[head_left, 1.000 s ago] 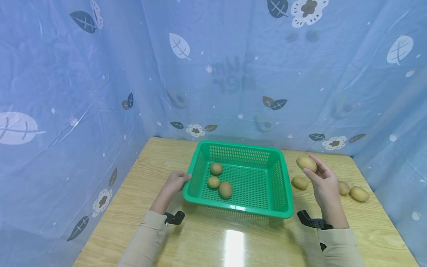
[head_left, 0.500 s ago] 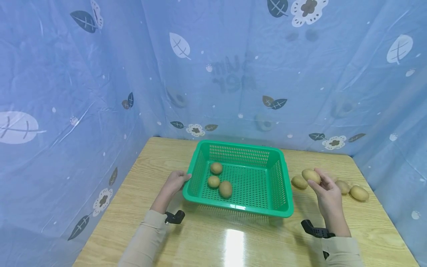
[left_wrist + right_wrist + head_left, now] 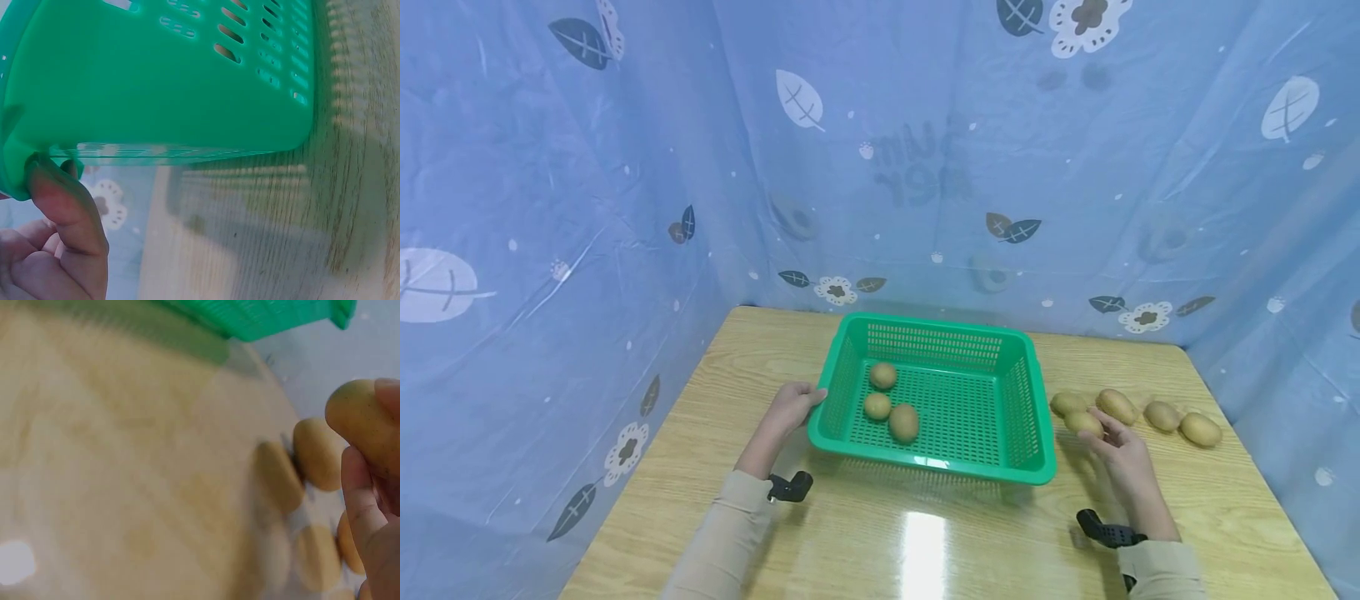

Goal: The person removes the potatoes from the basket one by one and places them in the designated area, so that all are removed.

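My left hand (image 3: 792, 406) grips the left rim of a green plastic basket (image 3: 934, 472). In the left wrist view, the fingers (image 3: 70, 215) curl under the basket's rim beside its slotted wall (image 3: 156, 94). Right of the basket, my right hand (image 3: 1123, 454) holds a potato (image 3: 1084, 424) between thumb and fingers, low over the table. The right wrist view shows this potato (image 3: 359, 419) in the hand (image 3: 369, 519), its far end hidden by the fingers. Inside the basket, on the left, lie three potatoes (image 3: 903, 423).
Several potatoes lie right of the basket: one next to its wall (image 3: 1066, 404), another behind my right hand (image 3: 1117, 407), more farther right (image 3: 1200, 429). A blue patterned curtain (image 3: 925, 167) hangs behind and beside the wooden table (image 3: 850, 533).
My right hand has come down and toward me with the potato, then slightly left. Another potato on the table now shows behind that hand. The left hand keeps its grip on the basket.
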Tool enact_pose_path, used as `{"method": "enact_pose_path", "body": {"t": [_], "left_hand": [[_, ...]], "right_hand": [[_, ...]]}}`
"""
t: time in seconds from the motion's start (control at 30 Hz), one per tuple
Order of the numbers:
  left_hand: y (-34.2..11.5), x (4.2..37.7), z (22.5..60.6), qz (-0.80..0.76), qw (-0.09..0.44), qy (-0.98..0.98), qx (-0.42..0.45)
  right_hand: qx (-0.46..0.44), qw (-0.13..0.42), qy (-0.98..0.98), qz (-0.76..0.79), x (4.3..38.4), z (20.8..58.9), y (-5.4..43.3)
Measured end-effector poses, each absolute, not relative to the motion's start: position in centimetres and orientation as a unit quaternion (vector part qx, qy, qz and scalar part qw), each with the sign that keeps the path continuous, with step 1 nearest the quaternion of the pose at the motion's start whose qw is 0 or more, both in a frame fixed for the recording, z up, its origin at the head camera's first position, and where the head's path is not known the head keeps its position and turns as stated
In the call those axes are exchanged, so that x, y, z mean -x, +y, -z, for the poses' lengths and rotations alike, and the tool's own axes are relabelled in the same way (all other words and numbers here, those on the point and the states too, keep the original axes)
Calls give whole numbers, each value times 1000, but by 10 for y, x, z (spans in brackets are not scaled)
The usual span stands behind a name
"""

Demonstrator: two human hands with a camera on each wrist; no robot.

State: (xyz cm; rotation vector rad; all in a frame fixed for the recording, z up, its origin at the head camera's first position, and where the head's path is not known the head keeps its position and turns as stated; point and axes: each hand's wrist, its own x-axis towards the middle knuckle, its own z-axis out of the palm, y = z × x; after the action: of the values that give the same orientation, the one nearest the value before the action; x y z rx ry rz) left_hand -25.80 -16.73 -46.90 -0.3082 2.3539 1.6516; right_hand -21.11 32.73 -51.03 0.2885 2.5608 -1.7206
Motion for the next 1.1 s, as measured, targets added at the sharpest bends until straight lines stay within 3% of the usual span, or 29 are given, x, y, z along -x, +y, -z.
{"method": "enact_pose_path", "body": {"t": [0.23, 1.1], "left_hand": [[-168, 258, 470, -556, 121, 816, 100], [-167, 258, 468, -554, 119, 817, 102]], "right_hand": [[-98, 66, 846, 520, 210, 521, 330], [-103, 70, 861, 493, 207, 540, 325]]}}
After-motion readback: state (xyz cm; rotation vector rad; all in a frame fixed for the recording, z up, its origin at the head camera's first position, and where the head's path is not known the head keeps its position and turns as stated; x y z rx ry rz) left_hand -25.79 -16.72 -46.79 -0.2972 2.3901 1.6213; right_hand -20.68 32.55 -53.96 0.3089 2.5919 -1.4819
